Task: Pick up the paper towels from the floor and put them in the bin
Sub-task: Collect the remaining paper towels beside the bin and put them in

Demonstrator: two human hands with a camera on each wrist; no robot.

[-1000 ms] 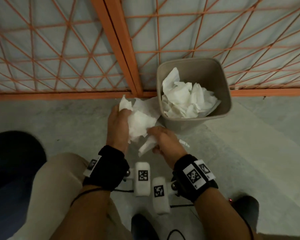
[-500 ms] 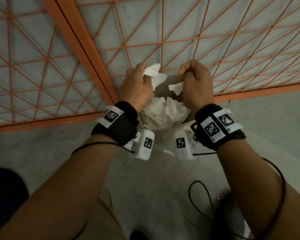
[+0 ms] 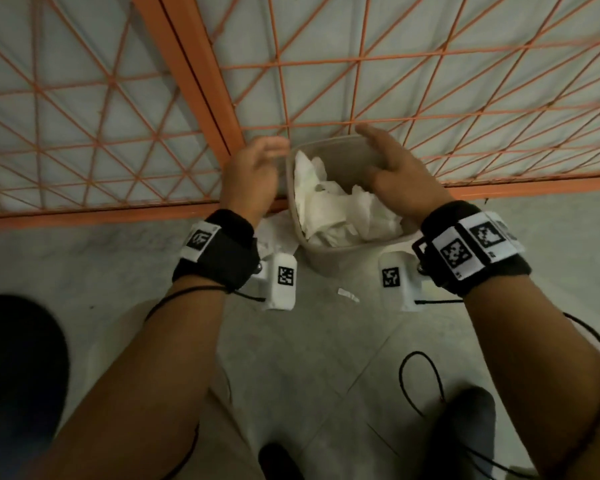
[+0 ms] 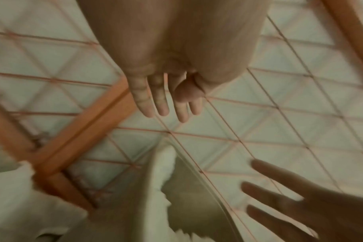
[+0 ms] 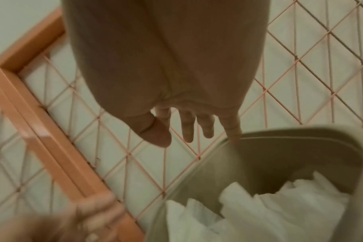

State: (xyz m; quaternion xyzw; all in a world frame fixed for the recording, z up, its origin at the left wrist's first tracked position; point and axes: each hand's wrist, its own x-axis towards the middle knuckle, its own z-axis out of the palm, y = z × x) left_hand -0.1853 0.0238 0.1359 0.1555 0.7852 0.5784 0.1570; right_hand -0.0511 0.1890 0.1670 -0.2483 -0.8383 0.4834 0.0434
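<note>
My left hand [image 3: 253, 174] hangs just left of the bin, fingers straight and loose, holding nothing. Under that wrist a crumpled white paper towel [image 3: 269, 239] lies on the grey tiled floor [image 3: 291, 358], against the bin's left side. The beige square plastic bin [image 3: 329, 147] stands by the orange wire-mesh fence [image 3: 201, 77], stuffed with crumpled white paper towels [image 3: 340, 209]. A small white paper scrap [image 3: 347, 294] lies on the floor in front of it. My right hand [image 3: 392, 164] is over the bin's right rim, fingers spread and empty.
</note>
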